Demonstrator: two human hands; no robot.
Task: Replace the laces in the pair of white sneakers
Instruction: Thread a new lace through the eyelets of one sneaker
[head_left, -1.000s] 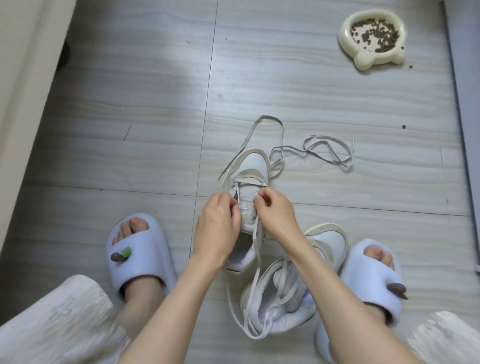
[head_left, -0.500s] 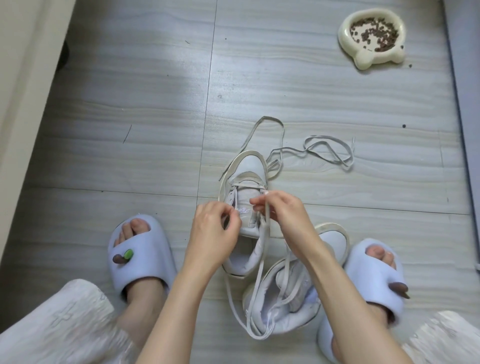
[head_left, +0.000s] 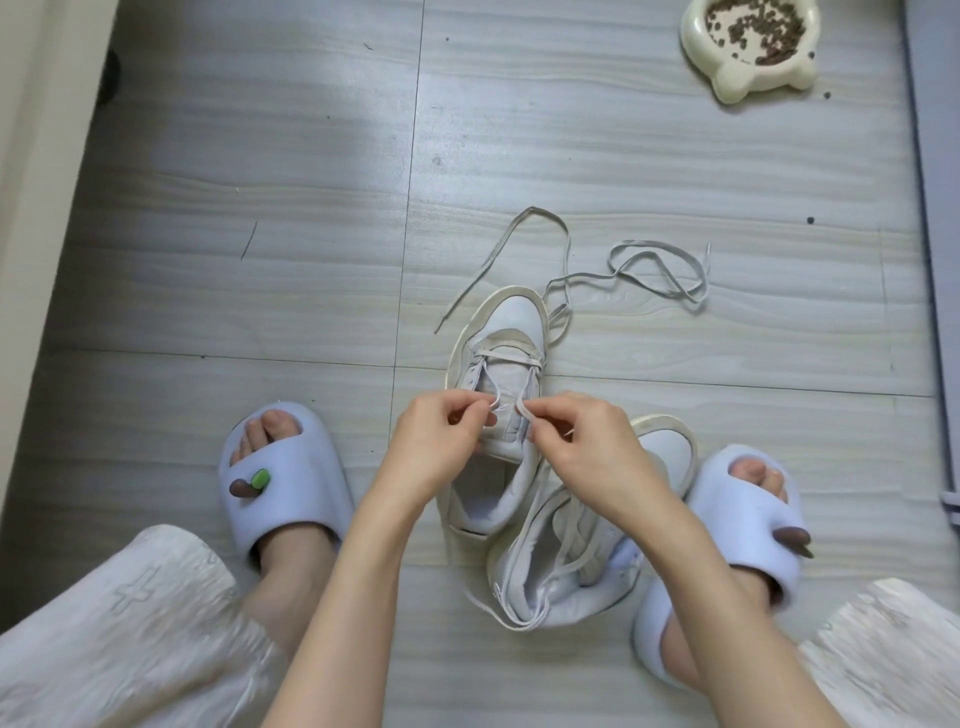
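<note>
The worn white sneaker (head_left: 506, 374) lies lengthwise, toe pointing far. Left hand (head_left: 441, 452) and right hand (head_left: 587, 452) each have fingers pinched on its lace (head_left: 511, 358) ends.

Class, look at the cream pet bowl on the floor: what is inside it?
The pet bowl holds brown dry kibble spread across its basin. Its far edge is cut off by the frame, and the kibble hides the bottom beneath it.

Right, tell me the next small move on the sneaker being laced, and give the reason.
Probably cross the two ends and feed each through the next eyelet up. The left hand and right hand each pinch a lace end above the upright sneaker, which shows only one bar laced near the toe.
</note>
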